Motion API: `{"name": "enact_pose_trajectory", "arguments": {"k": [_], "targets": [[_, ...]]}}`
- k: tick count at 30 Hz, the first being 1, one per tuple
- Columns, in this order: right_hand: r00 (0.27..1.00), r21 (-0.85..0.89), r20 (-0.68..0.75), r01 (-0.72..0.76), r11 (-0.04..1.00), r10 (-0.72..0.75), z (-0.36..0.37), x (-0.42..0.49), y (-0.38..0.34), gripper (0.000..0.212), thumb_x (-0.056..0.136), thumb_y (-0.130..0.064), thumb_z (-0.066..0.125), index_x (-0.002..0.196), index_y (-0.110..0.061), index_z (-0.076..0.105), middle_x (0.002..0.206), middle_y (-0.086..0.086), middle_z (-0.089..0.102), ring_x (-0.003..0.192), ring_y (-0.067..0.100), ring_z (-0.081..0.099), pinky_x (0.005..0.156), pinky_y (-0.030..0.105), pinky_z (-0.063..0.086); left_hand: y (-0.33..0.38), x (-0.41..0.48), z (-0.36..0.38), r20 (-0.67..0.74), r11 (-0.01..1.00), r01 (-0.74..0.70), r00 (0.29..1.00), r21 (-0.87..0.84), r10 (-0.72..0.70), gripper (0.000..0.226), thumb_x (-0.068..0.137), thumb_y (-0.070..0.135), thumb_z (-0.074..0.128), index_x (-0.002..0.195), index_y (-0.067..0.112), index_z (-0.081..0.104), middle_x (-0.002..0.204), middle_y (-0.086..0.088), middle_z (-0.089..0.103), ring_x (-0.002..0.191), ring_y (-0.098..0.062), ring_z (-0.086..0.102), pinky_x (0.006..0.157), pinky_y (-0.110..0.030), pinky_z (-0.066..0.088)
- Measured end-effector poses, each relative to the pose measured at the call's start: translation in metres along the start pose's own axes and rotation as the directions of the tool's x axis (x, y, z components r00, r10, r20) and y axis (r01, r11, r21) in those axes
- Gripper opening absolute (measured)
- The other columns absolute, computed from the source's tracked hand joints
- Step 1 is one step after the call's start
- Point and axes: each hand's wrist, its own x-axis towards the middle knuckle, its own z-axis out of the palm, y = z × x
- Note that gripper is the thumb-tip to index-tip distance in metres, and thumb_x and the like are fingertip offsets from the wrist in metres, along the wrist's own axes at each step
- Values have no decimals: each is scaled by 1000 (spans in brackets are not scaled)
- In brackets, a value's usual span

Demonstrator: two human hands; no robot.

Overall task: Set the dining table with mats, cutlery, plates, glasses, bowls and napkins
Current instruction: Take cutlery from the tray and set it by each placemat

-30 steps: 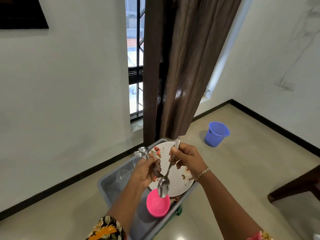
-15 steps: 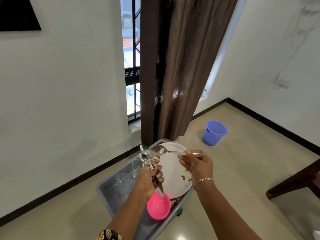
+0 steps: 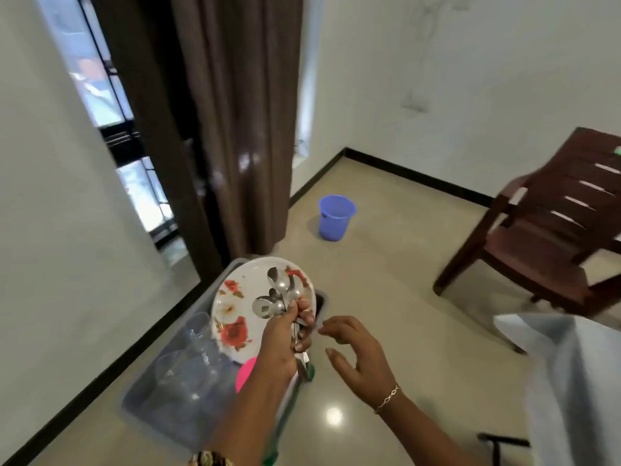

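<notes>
Head view: your left hand (image 3: 283,338) is gripping a bunch of shiny steel spoons (image 3: 280,287), their bowls fanning upward in front of the floral plate (image 3: 247,284). Your right hand (image 3: 356,351), just right of the plate, is spreading open, having released the spoon it was holding a moment earlier.

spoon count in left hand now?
4 spoons, all bunched in the left hand in front of the floral plate: bowls top, right, middle, lower left. Others may hide behind.
</notes>
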Motion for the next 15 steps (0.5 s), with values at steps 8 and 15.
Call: {"name": "enact_pose_trajectory", "arguments": {"k": [8,15], "targets": [[826,211,-351,-388,897,441,-99,-75,12,8,76,-27,56,79,-27,63,77,-6,66,70,4,60,61,17,46,-78,-24,82,362,948,233,883,216,-300,33,101,26,31,77,8,46,38,5,28,27,-5,26,32,-12,26],[589,375,-500,-513,772,635,-167,-203,-6,15,88,-11,58,77,-21,61,64,-6,62,61,-1,59,57,16,47,-184,-123,141,431,790,264,720,554,-544,57,98,52,22,86,7,57,44,2,33,28,-4,21,30,-10,17]]}}
